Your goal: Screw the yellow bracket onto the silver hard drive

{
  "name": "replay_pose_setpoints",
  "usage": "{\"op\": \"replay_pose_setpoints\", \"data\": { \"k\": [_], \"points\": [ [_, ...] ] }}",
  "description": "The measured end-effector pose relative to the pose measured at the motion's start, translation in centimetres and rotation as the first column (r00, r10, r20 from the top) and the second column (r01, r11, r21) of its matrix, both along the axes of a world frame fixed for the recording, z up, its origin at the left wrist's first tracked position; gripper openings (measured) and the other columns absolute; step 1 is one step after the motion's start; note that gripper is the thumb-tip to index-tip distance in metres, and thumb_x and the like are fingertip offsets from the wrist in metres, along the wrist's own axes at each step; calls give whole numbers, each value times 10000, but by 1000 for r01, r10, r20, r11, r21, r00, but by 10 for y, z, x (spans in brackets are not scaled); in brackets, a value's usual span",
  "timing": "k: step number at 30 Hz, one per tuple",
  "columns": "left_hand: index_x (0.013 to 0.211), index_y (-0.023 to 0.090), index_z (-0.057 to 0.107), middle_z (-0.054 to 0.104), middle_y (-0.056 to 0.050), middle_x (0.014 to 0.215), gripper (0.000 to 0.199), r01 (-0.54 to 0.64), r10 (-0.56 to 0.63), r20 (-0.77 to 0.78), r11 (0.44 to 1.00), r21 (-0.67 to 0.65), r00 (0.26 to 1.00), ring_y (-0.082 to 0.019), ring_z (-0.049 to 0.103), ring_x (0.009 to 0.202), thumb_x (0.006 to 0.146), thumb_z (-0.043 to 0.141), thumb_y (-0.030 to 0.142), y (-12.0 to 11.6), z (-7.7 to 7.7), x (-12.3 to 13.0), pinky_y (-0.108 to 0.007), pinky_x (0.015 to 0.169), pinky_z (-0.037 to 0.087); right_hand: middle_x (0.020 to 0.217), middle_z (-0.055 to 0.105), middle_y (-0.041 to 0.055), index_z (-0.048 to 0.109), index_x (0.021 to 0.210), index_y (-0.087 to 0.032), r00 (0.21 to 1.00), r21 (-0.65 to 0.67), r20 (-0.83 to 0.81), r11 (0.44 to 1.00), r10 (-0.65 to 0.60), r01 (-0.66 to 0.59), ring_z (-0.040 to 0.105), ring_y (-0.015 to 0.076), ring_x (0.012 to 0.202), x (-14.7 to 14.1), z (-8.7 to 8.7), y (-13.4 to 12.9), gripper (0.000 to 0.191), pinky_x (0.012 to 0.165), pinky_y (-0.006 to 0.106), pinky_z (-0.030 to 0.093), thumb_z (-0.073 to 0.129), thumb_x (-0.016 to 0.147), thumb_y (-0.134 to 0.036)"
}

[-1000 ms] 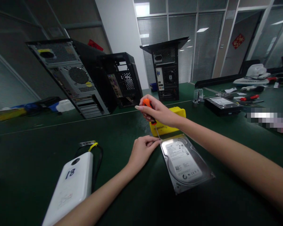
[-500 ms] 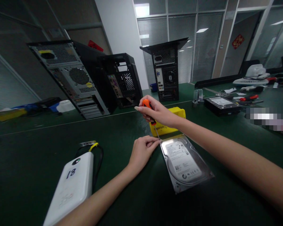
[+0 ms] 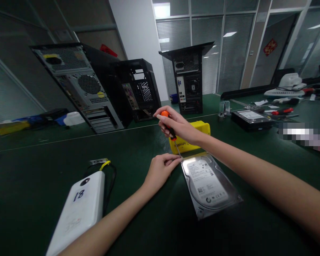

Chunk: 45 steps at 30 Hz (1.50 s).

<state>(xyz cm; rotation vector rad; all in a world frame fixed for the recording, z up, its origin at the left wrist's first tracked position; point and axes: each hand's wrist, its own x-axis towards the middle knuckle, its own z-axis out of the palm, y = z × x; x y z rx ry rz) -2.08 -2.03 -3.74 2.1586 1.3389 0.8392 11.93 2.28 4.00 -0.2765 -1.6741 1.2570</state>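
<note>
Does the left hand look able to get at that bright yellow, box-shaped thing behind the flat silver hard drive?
Probably yes: the left hand rests close to the yellow box's near left corner, though the right hand, gripping an orange-and-black screwdriver, partly blocks the way.

Bright yellow box [image 3: 203,128]; orange-black screwdriver [image 3: 164,114]; plain dark-green tabletop [image 3: 69,160].

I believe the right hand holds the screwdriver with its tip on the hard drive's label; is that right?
Not quite: the head view shows the tip of the screwdriver at the far left corner of the hard drive, beside the fingertips of the left hand, not on the label. The right hand does hold it.
</note>
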Motion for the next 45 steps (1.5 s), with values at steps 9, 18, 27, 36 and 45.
{"op": "replay_pose_setpoints", "data": {
  "k": [9,18,27,36,45],
  "points": [
    [958,183,731,728,-62,933,320,33,-32,20,999,-40,999,-214,646,844,836,545,414,1,-1,-2,-297,767,466,673,412,-65,405,981,-197,999,42,-33,999,10,-8,406,30,511,-1,-4,3,160,442,149,341,464,900,-321],
    [959,170,736,727,-66,862,355,12,-13,-20,999,-46,1000,-177,594,652,831,534,432,-2,6,1,-259,603,420,652,435,-62,412,960,-199,999,65,13,997,-29,28,444,45,528,1,-3,-1,158,480,174,382,494,887,-313],
    [962,168,734,713,-47,727,408,-5,4,-2,998,-70,1000,-164,558,583,827,517,487,-5,8,3,-252,545,382,588,427,-81,385,925,-207,996,73,-3,993,-94,94,434,51,477,4,-4,1,224,449,180,367,549,850,-339],
    [945,184,737,729,-61,866,302,16,-16,-22,1000,-17,1000,-189,627,728,826,555,394,-1,2,0,-270,660,446,685,425,-69,386,936,-210,995,-7,-98,1000,-18,17,404,30,495,-1,-8,2,186,439,160,335,465,894,-373],
    [948,169,737,653,-26,622,406,-10,13,35,997,-82,999,-156,532,576,815,535,496,-4,5,2,-244,564,379,700,472,-69,368,917,-204,992,-9,-122,999,-41,40,472,38,536,3,-10,8,254,515,186,427,530,856,-390]
  ]
}}
